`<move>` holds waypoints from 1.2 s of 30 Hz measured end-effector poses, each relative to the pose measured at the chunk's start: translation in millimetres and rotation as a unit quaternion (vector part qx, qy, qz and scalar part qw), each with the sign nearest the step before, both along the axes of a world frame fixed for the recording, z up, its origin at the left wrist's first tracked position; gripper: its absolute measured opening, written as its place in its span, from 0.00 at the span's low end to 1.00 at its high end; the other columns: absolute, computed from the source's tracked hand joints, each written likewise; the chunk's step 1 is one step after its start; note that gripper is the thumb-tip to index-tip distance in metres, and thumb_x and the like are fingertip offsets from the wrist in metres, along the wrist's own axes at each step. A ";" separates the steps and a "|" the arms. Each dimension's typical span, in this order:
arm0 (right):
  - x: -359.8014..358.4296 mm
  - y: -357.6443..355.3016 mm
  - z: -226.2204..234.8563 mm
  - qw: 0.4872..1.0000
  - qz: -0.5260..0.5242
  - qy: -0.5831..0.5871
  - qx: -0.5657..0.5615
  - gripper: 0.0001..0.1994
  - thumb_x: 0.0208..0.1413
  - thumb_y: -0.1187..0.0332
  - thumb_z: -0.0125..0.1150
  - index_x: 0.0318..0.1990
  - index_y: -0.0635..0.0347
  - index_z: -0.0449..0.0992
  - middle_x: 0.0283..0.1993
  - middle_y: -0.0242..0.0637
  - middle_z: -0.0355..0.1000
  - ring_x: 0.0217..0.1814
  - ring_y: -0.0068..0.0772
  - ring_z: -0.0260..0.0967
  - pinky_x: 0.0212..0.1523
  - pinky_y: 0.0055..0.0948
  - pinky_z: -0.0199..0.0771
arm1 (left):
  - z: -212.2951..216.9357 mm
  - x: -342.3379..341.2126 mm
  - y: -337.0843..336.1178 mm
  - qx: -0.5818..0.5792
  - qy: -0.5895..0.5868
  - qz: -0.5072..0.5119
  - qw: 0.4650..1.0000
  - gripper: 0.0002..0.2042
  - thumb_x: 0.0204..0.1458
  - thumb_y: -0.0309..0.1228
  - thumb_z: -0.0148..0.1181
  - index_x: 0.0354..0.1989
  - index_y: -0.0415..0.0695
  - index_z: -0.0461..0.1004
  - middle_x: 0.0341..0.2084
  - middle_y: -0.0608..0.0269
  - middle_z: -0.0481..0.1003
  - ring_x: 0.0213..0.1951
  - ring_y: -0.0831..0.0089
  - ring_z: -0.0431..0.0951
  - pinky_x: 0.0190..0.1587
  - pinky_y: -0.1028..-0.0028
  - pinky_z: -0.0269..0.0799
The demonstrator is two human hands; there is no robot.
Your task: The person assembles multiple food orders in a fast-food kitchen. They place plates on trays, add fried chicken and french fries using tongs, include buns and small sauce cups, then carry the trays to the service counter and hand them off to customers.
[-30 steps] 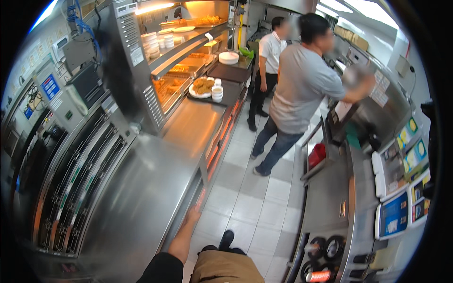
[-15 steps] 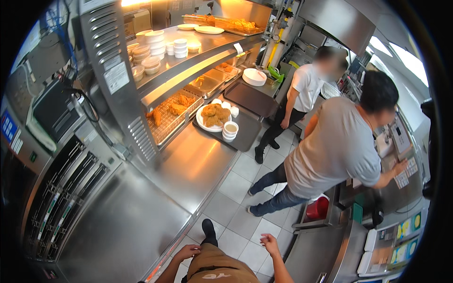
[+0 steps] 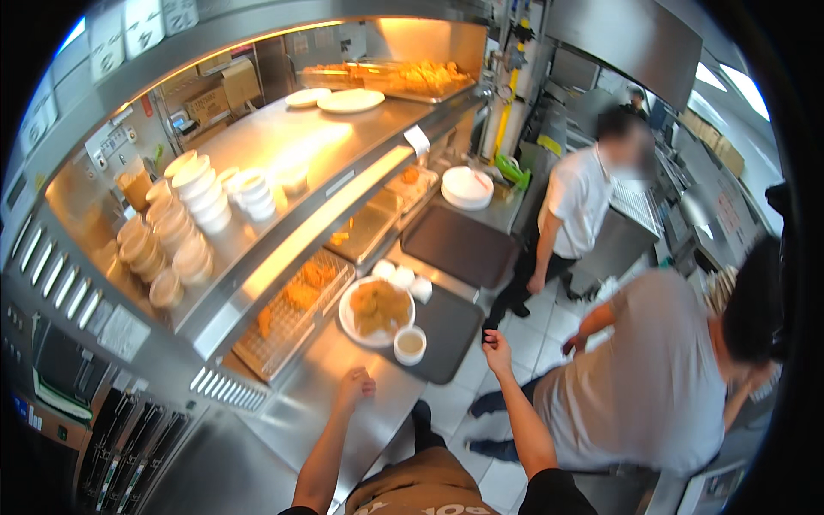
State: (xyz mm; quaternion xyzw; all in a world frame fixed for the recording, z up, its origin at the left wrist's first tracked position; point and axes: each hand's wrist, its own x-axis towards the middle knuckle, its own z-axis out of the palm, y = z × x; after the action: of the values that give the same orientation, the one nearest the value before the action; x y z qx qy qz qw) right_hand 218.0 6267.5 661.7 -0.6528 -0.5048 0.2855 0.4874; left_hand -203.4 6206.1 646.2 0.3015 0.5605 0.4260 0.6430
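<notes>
My left hand (image 3: 354,386) hovers over the steel counter in front of a dark tray (image 3: 453,330), its fingers curled in with nothing visible in them. Farther right, my right hand (image 3: 497,352) is raised just off the tray's right side, fingers loosely bent and apart, holding nothing I can see. On the tray a white plate (image 3: 349,324) carries fried chicken (image 3: 380,307). A white cup of light brown sauce (image 3: 410,345) stands at the plate's near right. Several small white containers (image 3: 403,276) sit behind the plate. Neither hand touches the tray.
A wire-racked pan of fried chicken (image 3: 287,322) lies left under a heated shelf (image 3: 287,159) bearing stacked cups (image 3: 199,193) and plates (image 3: 350,101). Another dark tray (image 3: 459,245) and a plate stack (image 3: 467,189) lie beyond. Two co-workers (image 3: 573,202) (image 3: 631,369) stand right.
I have come closer to the tray with the chicken plate. Both my hands have risen and reached forward from beside my body. The nearer co-worker now appears lower and farther right.
</notes>
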 end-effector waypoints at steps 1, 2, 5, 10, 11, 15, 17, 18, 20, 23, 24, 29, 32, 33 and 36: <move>15.8 38.3 -3.4 0.999 -0.033 0.013 -0.001 0.21 0.46 0.77 0.60 0.51 0.57 0.73 0.39 0.36 0.71 0.36 0.30 0.69 0.40 0.30 0.73 | -3.4 7.2 17.3 -0.020 -0.011 0.005 1.000 0.17 0.59 0.30 0.50 0.57 0.42 0.63 0.36 0.53 0.78 0.35 0.67 0.81 0.37 0.67 0.79; 34.2 77.7 -5.1 0.998 -0.061 -0.015 0.020 0.22 0.46 0.75 0.61 0.52 0.58 0.72 0.40 0.37 0.71 0.38 0.32 0.69 0.41 0.31 0.72 | -6.3 15.9 34.9 -0.041 -0.022 0.010 0.999 0.17 0.60 0.30 0.49 0.56 0.42 0.62 0.35 0.52 0.78 0.34 0.66 0.81 0.36 0.66 0.79; 75.3 164.6 -19.8 0.986 -0.158 -0.033 -0.028 0.27 0.46 0.69 0.66 0.56 0.61 0.68 0.41 0.41 0.70 0.41 0.40 0.69 0.46 0.36 0.71 | -16.0 35.8 65.3 -0.072 -0.008 0.046 0.996 0.16 0.62 0.30 0.46 0.56 0.37 0.63 0.30 0.48 0.78 0.27 0.61 0.81 0.30 0.67 0.80; 109.3 252.1 -30.5 0.965 -0.167 0.130 -0.153 0.37 0.48 0.65 0.67 0.63 0.65 0.54 0.50 0.58 0.70 0.47 0.57 0.72 0.49 0.45 0.71 | -21.3 51.3 85.1 -0.074 0.013 0.068 0.995 0.14 0.61 0.28 0.48 0.52 0.33 0.65 0.27 0.48 0.78 0.22 0.60 0.80 0.26 0.66 0.80; 109.1 259.3 -35.5 0.969 -0.160 0.057 -0.180 0.37 0.48 0.66 0.65 0.63 0.65 0.53 0.51 0.61 0.69 0.48 0.60 0.72 0.50 0.46 0.71 | -21.7 52.9 86.7 -0.075 0.030 0.078 0.994 0.14 0.60 0.27 0.48 0.51 0.32 0.66 0.26 0.48 0.77 0.22 0.61 0.80 0.26 0.67 0.80; 99.2 254.2 -56.7 0.983 -0.110 -0.060 -0.136 0.34 0.49 0.73 0.60 0.61 0.65 0.48 0.47 0.64 0.70 0.40 0.60 0.74 0.37 0.45 0.74 | -21.8 58.8 89.0 -0.059 0.066 0.117 0.989 0.12 0.58 0.24 0.51 0.47 0.30 0.69 0.25 0.51 0.77 0.21 0.63 0.80 0.23 0.69 0.80; 91.5 240.7 -64.7 0.984 -0.123 -0.105 -0.073 0.32 0.48 0.76 0.59 0.58 0.65 0.48 0.45 0.65 0.70 0.42 0.65 0.74 0.41 0.47 0.74 | -23.0 62.3 90.1 -0.040 0.069 0.145 0.986 0.12 0.57 0.24 0.51 0.47 0.30 0.70 0.25 0.52 0.77 0.20 0.65 0.80 0.22 0.70 0.79; 87.5 233.9 -66.4 0.987 -0.105 -0.101 -0.065 0.32 0.48 0.76 0.59 0.58 0.65 0.48 0.45 0.65 0.70 0.43 0.65 0.73 0.43 0.47 0.74 | -23.8 63.8 90.8 -0.060 0.053 0.158 0.984 0.12 0.56 0.23 0.51 0.46 0.30 0.70 0.24 0.52 0.77 0.20 0.65 0.79 0.21 0.70 0.79; 79.9 215.6 -65.0 0.987 -0.095 -0.088 -0.100 0.32 0.48 0.77 0.59 0.57 0.65 0.47 0.45 0.66 0.70 0.44 0.66 0.72 0.46 0.48 0.72 | -25.2 65.2 90.6 -0.028 0.098 0.154 0.983 0.12 0.56 0.23 0.51 0.46 0.30 0.70 0.23 0.53 0.76 0.19 0.66 0.79 0.20 0.70 0.78; 67.5 190.4 -55.4 0.988 -0.073 -0.017 -0.132 0.30 0.48 0.77 0.59 0.56 0.64 0.48 0.41 0.59 0.71 0.34 0.53 0.74 0.31 0.42 0.74 | -25.7 62.0 82.9 -0.032 0.091 0.171 0.980 0.11 0.55 0.23 0.52 0.45 0.30 0.71 0.22 0.54 0.76 0.17 0.67 0.78 0.18 0.70 0.77; 62.3 183.2 -52.0 0.987 -0.070 0.008 -0.146 0.30 0.49 0.77 0.59 0.55 0.63 0.48 0.40 0.57 0.71 0.30 0.48 0.75 0.25 0.39 0.75 | -25.3 59.6 78.2 -0.034 0.081 0.180 0.980 0.11 0.55 0.22 0.52 0.45 0.30 0.71 0.22 0.55 0.76 0.17 0.68 0.77 0.18 0.70 0.77; 35.4 152.4 -44.9 0.983 -0.056 0.031 -0.172 0.31 0.47 0.76 0.58 0.56 0.67 0.47 0.43 0.64 0.70 0.35 0.60 0.74 0.34 0.44 0.76 | -21.2 39.5 39.5 -0.044 0.073 0.208 0.975 0.10 0.54 0.22 0.53 0.43 0.31 0.72 0.23 0.54 0.76 0.17 0.68 0.77 0.17 0.70 0.77; 15.1 128.0 -45.1 0.986 -0.066 0.020 -0.152 0.31 0.47 0.76 0.58 0.56 0.67 0.47 0.42 0.63 0.70 0.36 0.62 0.74 0.35 0.45 0.76 | -22.5 23.7 9.3 -0.046 0.085 0.226 0.969 0.10 0.53 0.23 0.54 0.42 0.31 0.73 0.25 0.53 0.77 0.18 0.68 0.78 0.18 0.71 0.77; 8.9 119.1 -44.2 0.989 -0.051 0.028 -0.138 0.30 0.47 0.77 0.58 0.55 0.66 0.47 0.42 0.61 0.69 0.33 0.57 0.74 0.31 0.42 0.75 | -23.5 16.6 -2.2 -0.047 0.091 0.231 0.967 0.10 0.53 0.23 0.54 0.42 0.31 0.73 0.26 0.52 0.77 0.18 0.68 0.78 0.18 0.71 0.77; -8.0 90.9 -40.6 0.986 -0.024 0.064 -0.154 0.29 0.48 0.78 0.58 0.52 0.61 0.46 0.40 0.55 0.67 0.25 0.43 0.73 0.17 0.34 0.73 | -27.0 -5.7 -34.6 -0.067 0.097 0.234 0.965 0.10 0.53 0.24 0.56 0.41 0.31 0.74 0.27 0.52 0.78 0.18 0.68 0.79 0.17 0.71 0.76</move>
State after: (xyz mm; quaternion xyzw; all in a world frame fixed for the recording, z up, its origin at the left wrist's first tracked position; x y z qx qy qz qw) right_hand 210.0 6358.4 621.1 -0.7123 -0.4068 0.3895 0.4189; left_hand -209.1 6171.5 619.2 0.1576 0.7024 0.4949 0.4866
